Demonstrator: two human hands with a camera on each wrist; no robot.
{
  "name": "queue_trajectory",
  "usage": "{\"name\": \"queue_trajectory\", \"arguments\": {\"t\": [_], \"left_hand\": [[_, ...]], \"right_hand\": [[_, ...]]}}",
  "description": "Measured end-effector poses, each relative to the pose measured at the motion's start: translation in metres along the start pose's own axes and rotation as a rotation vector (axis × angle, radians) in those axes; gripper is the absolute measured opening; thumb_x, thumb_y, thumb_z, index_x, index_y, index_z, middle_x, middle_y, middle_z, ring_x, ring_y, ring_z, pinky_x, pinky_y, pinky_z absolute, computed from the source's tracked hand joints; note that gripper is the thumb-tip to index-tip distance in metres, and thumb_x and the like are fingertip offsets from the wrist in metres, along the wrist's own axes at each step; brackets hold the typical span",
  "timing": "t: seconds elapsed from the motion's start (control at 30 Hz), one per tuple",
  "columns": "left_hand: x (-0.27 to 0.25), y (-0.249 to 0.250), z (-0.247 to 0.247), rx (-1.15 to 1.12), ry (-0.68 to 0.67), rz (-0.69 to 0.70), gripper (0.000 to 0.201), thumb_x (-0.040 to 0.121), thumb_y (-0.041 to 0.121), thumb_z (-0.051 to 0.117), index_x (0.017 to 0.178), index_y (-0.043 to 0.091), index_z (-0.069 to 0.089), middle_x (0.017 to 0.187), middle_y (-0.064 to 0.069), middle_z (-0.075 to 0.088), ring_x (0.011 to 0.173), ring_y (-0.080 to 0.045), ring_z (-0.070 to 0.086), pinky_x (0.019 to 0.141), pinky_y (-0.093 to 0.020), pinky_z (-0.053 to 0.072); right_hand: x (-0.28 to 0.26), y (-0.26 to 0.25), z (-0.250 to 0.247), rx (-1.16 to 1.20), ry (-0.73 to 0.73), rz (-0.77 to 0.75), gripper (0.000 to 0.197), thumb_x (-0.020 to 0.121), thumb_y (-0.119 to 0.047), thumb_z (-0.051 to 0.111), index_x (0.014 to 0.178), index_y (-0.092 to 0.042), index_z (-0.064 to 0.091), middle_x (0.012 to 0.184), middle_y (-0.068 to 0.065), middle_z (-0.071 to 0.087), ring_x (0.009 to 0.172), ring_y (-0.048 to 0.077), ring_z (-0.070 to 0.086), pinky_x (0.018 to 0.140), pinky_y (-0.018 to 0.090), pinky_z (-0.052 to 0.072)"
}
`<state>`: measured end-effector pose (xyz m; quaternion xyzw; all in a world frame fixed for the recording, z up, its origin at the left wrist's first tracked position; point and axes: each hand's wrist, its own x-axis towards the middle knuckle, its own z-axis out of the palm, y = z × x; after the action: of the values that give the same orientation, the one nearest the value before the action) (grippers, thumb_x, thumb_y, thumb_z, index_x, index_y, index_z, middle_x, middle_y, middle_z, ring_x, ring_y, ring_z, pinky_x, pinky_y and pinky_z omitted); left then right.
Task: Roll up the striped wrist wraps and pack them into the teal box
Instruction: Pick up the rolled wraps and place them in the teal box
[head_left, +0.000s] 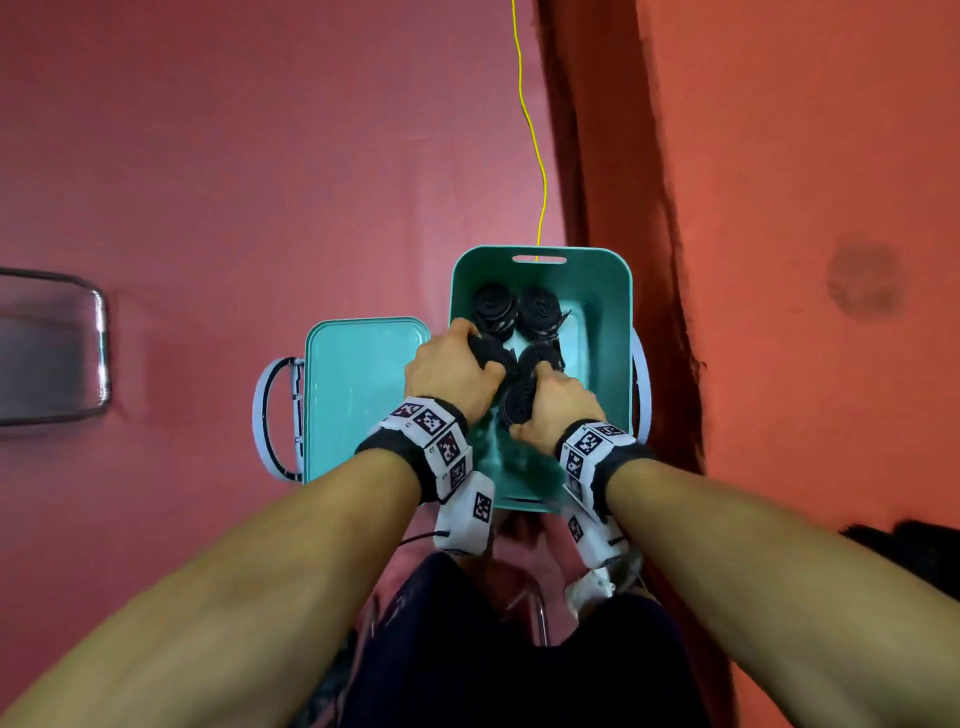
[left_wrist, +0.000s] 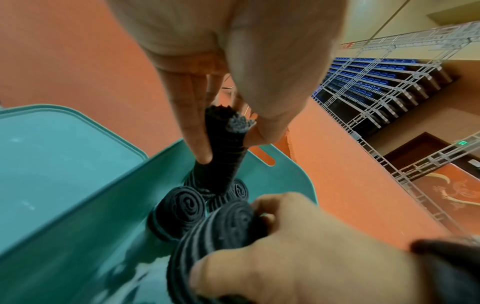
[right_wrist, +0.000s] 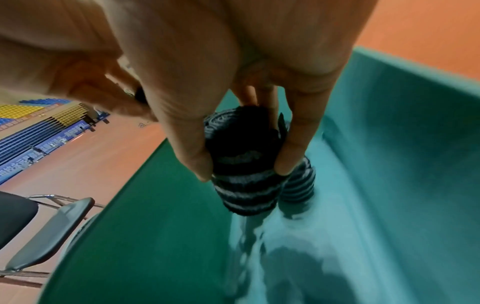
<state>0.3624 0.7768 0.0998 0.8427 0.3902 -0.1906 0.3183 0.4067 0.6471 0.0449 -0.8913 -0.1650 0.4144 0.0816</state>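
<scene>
The teal box (head_left: 608, 322) stands open on the red floor, its lid (head_left: 358, 395) lying flat to the left. Two rolled dark striped wraps (head_left: 493, 306) (head_left: 540, 309) stand on end at the far side, with a third (head_left: 543, 356) nearer. My left hand (head_left: 447, 364) (left_wrist: 228, 148) reaches inside the box and grips a rolled wrap (head_left: 491, 356) (left_wrist: 221, 164) between thumb and fingers. My right hand (head_left: 556, 405) (right_wrist: 242, 170) grips another striped roll (head_left: 519, 402) (right_wrist: 246, 193), held low inside the box near its front, beside a standing roll (right_wrist: 298, 185).
A yellow cord (head_left: 540, 156) runs from the box's far rim away across the floor. A metal chair frame (head_left: 78, 348) sits at the left and a folding chair (right_wrist: 52, 226) beside the box. A dark object (head_left: 909, 545) lies at the right edge.
</scene>
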Motion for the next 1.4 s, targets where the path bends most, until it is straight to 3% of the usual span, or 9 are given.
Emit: {"name": "queue_trajectory", "arguments": {"t": [0.27,0.53,0.7,0.83,1.0,1.1,1.23,1.33,1.4], "left_hand": [[0.011,-0.020,0.002,-0.147,0.051,0.033,0.043,0.083,0.034,0.069,0.126,0.030,0.060,0.111,-0.004,0.071,0.107,-0.030,0.061,0.094,-0.038,0.052],[0.015,-0.027,0.010,-0.133,0.038,0.035,0.042,0.084,0.033,0.070,0.124,0.029,0.061,0.113,-0.003,0.071,0.109,-0.029,0.061,0.095,-0.039,0.052],[0.016,-0.024,0.013,-0.109,0.015,0.046,0.044,0.083,0.035,0.069,0.126,0.031,0.060,0.115,-0.004,0.070,0.111,-0.030,0.059,0.097,-0.039,0.051],[0.014,-0.022,0.015,-0.106,0.007,0.031,0.043,0.083,0.036,0.069,0.125,0.032,0.059,0.113,-0.003,0.069,0.112,-0.029,0.058,0.096,-0.037,0.051],[0.007,-0.020,0.016,-0.115,0.008,0.023,0.041,0.084,0.034,0.068,0.125,0.032,0.060,0.113,-0.003,0.069,0.114,-0.029,0.057,0.095,-0.036,0.050],[0.006,-0.016,0.015,-0.119,0.008,0.024,0.041,0.084,0.034,0.069,0.123,0.033,0.060,0.113,-0.003,0.069,0.113,-0.029,0.057,0.096,-0.037,0.051],[0.009,-0.016,0.014,-0.126,0.023,0.036,0.042,0.084,0.034,0.068,0.124,0.033,0.060,0.112,-0.004,0.070,0.113,-0.030,0.058,0.096,-0.040,0.051],[0.011,-0.019,0.016,-0.129,0.026,0.034,0.042,0.083,0.035,0.069,0.124,0.033,0.060,0.112,-0.004,0.069,0.114,-0.030,0.057,0.096,-0.041,0.052],[0.011,-0.020,0.019,-0.132,0.030,0.027,0.043,0.083,0.036,0.069,0.125,0.034,0.060,0.113,-0.004,0.069,0.114,-0.030,0.057,0.096,-0.042,0.052]], "right_hand": [[0.046,-0.019,0.057,0.058,-0.113,0.107,0.072,0.081,-0.025,0.079,0.136,-0.007,0.036,0.136,0.017,0.046,0.122,0.041,0.055,0.095,0.044,0.048],[0.069,-0.031,0.057,0.058,-0.149,0.160,0.076,0.084,-0.012,0.077,0.142,-0.002,0.029,0.143,0.017,0.037,0.129,0.038,0.050,0.101,0.042,0.045],[0.069,-0.027,0.058,0.045,-0.173,0.060,0.066,0.096,-0.019,0.063,0.149,-0.001,0.028,0.145,0.018,0.035,0.134,0.036,0.042,0.108,0.041,0.042],[0.069,-0.023,0.058,0.028,-0.149,0.043,0.054,0.097,-0.016,0.059,0.143,0.003,0.037,0.139,0.020,0.046,0.127,0.038,0.049,0.101,0.041,0.045],[0.073,-0.013,0.056,0.090,-0.148,0.060,0.042,0.094,-0.022,0.062,0.132,-0.008,0.054,0.129,0.018,0.057,0.114,0.040,0.058,0.080,0.033,0.042],[0.075,-0.009,0.057,0.043,-0.196,0.044,0.041,0.093,-0.021,0.062,0.132,-0.011,0.054,0.130,0.017,0.058,0.114,0.040,0.058,0.078,0.032,0.042],[0.076,-0.013,0.065,0.013,-0.211,-0.016,0.037,0.091,-0.022,0.063,0.125,-0.008,0.056,0.119,0.019,0.062,0.107,0.039,0.062,0.083,0.039,0.052],[0.083,-0.014,0.064,0.009,-0.215,-0.013,0.033,0.093,-0.019,0.062,0.124,-0.008,0.058,0.123,0.018,0.061,0.110,0.038,0.062,0.085,0.038,0.050],[0.088,-0.012,0.065,0.057,-0.199,-0.007,0.031,0.097,-0.020,0.055,0.126,-0.011,0.058,0.123,0.017,0.061,0.106,0.039,0.061,0.079,0.036,0.047]]}}
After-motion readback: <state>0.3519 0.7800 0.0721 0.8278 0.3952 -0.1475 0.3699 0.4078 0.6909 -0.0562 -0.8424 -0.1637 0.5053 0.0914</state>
